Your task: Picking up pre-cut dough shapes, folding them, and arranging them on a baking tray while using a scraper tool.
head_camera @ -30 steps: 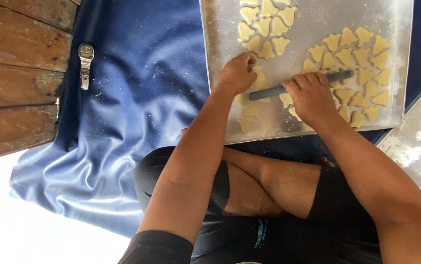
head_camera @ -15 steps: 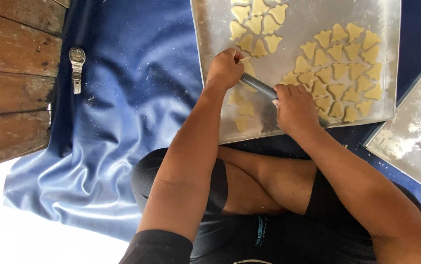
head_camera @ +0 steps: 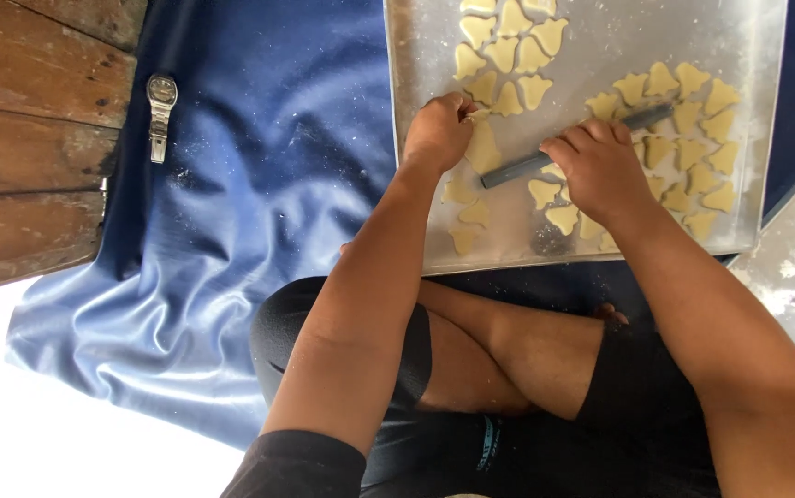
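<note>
A grey rod (head_camera: 563,148) lies slantwise on the tray (head_camera: 748,235) among dough shapes (head_camera: 693,166); the right hand (head_camera: 600,171) curls closed over it, the left hand (head_camera: 436,134) pinches one shape (head_camera: 482,148) beside it

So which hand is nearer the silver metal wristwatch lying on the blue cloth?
Left. The left hand rests on the metal baking tray near its edge, closest to the wristwatch. The right hand lies farther across the tray, on a grey rod.
</note>
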